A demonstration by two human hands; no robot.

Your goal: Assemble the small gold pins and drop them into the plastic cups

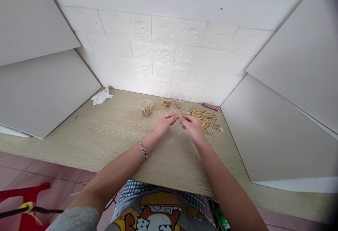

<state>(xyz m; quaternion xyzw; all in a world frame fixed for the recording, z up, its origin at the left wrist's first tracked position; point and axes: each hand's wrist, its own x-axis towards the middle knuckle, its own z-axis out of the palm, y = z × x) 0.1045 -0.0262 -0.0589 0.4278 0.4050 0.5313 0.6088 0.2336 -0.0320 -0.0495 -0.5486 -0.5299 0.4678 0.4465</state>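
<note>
well, both hands meet over the table (pixel 111 132): the left hand (pixel 163 122) pinches a small gold piece (pixel 176 113); the right hand (pixel 192 125) has its fingers drawn together just beside it, though what they grip i can't tell. right of them spreads a heap of gold pins (pixel 203 116), axes mixed, nearer the right hand. far off, the left cup (pixel 141 106), middle cup (pixel 167 98) and right cup (pixel 180 100) hold gold pieces.

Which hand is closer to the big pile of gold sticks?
Right. The right hand is at the left edge of the pile of gold sticks; the left hand is farther left, away from it.
</note>
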